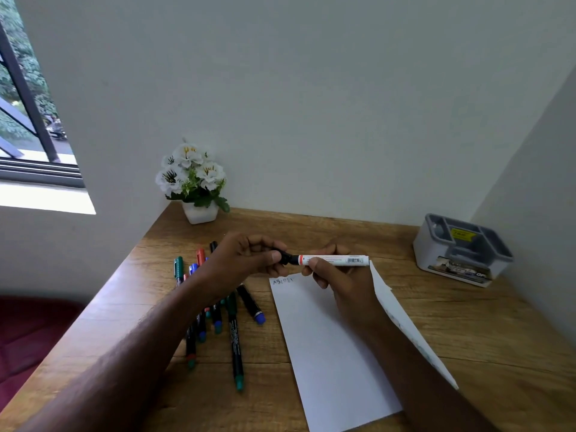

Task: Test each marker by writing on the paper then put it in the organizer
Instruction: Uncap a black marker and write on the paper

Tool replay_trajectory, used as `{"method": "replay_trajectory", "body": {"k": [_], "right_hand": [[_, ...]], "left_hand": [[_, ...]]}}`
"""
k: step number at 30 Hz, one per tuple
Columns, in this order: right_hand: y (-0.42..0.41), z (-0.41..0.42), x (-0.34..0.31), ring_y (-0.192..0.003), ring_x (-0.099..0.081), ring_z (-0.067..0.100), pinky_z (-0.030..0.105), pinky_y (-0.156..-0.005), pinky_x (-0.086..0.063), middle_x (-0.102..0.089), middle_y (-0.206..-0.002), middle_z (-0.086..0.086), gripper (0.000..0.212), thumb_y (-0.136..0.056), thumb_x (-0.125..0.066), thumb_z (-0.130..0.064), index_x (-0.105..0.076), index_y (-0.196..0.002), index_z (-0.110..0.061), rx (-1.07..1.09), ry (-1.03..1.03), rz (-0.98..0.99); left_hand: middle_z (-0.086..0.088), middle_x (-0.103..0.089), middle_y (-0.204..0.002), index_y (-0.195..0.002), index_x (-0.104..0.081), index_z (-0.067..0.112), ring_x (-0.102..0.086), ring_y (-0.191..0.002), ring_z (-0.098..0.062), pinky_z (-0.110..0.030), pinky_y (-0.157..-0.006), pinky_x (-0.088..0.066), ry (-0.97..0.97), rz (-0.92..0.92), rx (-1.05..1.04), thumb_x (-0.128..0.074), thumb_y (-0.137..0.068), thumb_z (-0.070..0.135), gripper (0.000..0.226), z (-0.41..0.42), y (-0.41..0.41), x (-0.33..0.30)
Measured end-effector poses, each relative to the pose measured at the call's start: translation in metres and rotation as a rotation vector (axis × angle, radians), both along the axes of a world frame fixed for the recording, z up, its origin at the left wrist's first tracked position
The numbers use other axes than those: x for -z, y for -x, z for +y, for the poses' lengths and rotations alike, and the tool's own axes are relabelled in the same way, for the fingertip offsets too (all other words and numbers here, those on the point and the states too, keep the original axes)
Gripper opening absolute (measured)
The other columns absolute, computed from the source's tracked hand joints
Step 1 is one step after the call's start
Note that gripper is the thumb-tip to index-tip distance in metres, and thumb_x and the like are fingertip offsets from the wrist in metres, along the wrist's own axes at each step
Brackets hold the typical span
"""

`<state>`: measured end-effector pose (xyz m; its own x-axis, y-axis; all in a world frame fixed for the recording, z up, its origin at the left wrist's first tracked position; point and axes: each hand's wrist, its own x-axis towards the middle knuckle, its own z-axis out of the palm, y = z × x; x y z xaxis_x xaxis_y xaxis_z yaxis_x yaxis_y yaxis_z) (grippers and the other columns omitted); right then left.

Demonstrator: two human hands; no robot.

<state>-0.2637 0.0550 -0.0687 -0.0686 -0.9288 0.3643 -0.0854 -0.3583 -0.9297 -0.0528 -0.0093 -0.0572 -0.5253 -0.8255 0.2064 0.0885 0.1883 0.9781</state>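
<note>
Wooden desk [467, 338] is sitting in a corner w/ grey walls behind & to the right, and a window [28, 120] at upper left. A white sheet of paper [327, 353] is lying on the desk in front of the person, its right part folding upward off the surface; small handwriting is showing near its top left corner, too small to read for sure. A grey organizer [461, 249] w/ several compartments is standing at the far right of the desk, well apart from the paper, yellow label inside one compartment. A white pot of white flowers [194, 182] is standing at the back left of the desk, against the wall.

A loose pile of markers [230, 325] is lying left of the paper, partly under the left forearm: green, blue & red caps, dark barrels, pointing diff ways.

Both hands are working together above the top of the paper. The right hand [339, 285] is gripping a white marker [335, 260] around its barrel, holding it roughly level, w/ a red band near the cap end. The left hand [249, 257] is pinching the black cap [285, 257] at the marker's left end w/ thumb & curled fingers. Can't tell if the cap is fully seated or partly pulled off.
</note>
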Motion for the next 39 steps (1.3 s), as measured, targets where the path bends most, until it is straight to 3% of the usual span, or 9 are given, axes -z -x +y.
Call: {"method": "replay_trajectory", "body": {"k": [4, 7, 14, 22, 24, 27, 32, 37, 39], "right_hand": [[0.0, -0.001, 0.002, -0.065, -0.06, 0.024, 0.042, -0.067, -0.047, -0.07, -0.079, 0.022, 0.024, -0.086, -0.074, -0.033, -0.07, -0.092, -0.01, -0.013, 0.002, 0.007], [0.001, -0.001, 0.0, -0.062, -0.06, 0.022, 0.029, -0.067, -0.048, -0.069, -0.077, 0.023, 0.013, -0.089, -0.073, -0.021, -0.065, -0.09, -0.011, -0.06, 0.001, -0.032], [0.003, -0.009, 0.004, -0.059, -0.059, 0.027, 0.034, -0.065, -0.046, -0.067, -0.082, 0.035, 0.058, -0.078, -0.082, -0.038, -0.056, -0.091, 0.012, -0.088, -0.004, -0.108], [-0.004, -0.006, 0.003, -0.065, -0.057, 0.031, 0.049, -0.068, -0.044, -0.066, -0.08, 0.031, 0.062, -0.083, -0.077, -0.045, -0.049, -0.092, 0.01, -0.083, -0.01, -0.035], [-0.004, -0.005, 0.002, -0.065, -0.057, 0.031, 0.052, -0.07, -0.046, -0.066, -0.079, 0.03, 0.058, -0.086, -0.075, -0.04, -0.048, -0.092, 0.011, -0.07, -0.001, -0.001], [-0.005, 0.0, -0.002, -0.063, -0.061, 0.021, 0.033, -0.068, -0.049, -0.068, -0.073, 0.023, 0.045, -0.089, -0.074, -0.028, -0.052, -0.091, 0.011, -0.017, 0.009, 0.045], [-0.012, -0.002, -0.011, -0.065, -0.065, 0.002, 0.015, -0.062, -0.05, -0.069, -0.068, -0.009, 0.012, -0.084, -0.073, 0.006, -0.066, -0.091, 0.001, 0.048, -0.021, -0.035], [0.004, 0.001, -0.025, -0.096, -0.069, 0.013, 0.031, -0.086, -0.054, -0.074, -0.095, 0.002, 0.014, -0.1, -0.058, -0.015, -0.071, -0.104, -0.012, 0.144, -0.008, 0.007], [0.021, 0.0, -0.033, -0.092, -0.068, 0.012, 0.031, -0.081, -0.053, -0.071, -0.096, 0.004, 0.019, -0.102, -0.052, -0.017, -0.064, -0.117, -0.017, 0.222, 0.002, 0.09]], "left_hand": [[-0.025, -0.073, -0.092, -0.107, -0.069, 0.0, -0.073, -0.079, -0.025, -0.031, -0.075, -0.061, -0.058, 0.032, -0.002, -0.062, -0.089, 0.001, 0.02, 0.002, 0.002, -0.001], [-0.026, -0.073, -0.091, -0.107, -0.069, -0.002, -0.073, -0.078, -0.025, -0.03, -0.074, -0.061, -0.12, 0.086, -0.006, -0.065, -0.084, 0.005, 0.024, 0.004, 0.002, -0.002], [-0.026, -0.072, -0.088, -0.103, -0.067, -0.007, -0.072, -0.069, -0.022, -0.027, -0.066, -0.061, -0.19, 0.162, -0.035, -0.068, -0.075, 0.006, 0.031, 0.008, 0.002, -0.007], [-0.023, -0.071, -0.084, -0.105, -0.063, -0.012, -0.07, -0.069, -0.021, -0.025, -0.064, -0.059, -0.189, 0.122, -0.009, -0.067, -0.079, 0.008, 0.033, 0.01, 0.001, -0.009], [-0.023, -0.071, -0.086, -0.102, -0.064, -0.009, -0.07, -0.07, -0.022, -0.025, -0.066, -0.059, -0.191, 0.117, -0.015, -0.067, -0.08, 0.007, 0.028, 0.01, 0.002, -0.007], [-0.023, -0.071, -0.089, -0.102, -0.066, -0.006, -0.07, -0.073, -0.022, -0.028, -0.069, -0.059, -0.2, 0.111, -0.036, -0.066, -0.08, 0.009, 0.027, 0.011, 0.004, -0.004], [-0.02, -0.075, -0.089, -0.102, -0.069, -0.001, -0.074, -0.082, -0.026, -0.028, -0.066, -0.06, -0.095, 0.063, -0.105, -0.065, -0.086, 0.008, 0.019, 0.024, 0.023, -0.008], [-0.009, -0.077, -0.085, -0.094, -0.072, 0.004, -0.075, -0.082, -0.021, -0.028, -0.057, -0.054, 0.01, -0.173, -0.171, -0.063, -0.094, 0.02, 0.018, 0.025, 0.038, -0.01], [-0.002, -0.077, -0.082, -0.092, -0.073, 0.009, -0.074, -0.074, -0.012, -0.023, -0.06, -0.052, 0.11, -0.31, -0.183, -0.064, -0.094, 0.028, 0.021, 0.018, 0.048, -0.013]]}}
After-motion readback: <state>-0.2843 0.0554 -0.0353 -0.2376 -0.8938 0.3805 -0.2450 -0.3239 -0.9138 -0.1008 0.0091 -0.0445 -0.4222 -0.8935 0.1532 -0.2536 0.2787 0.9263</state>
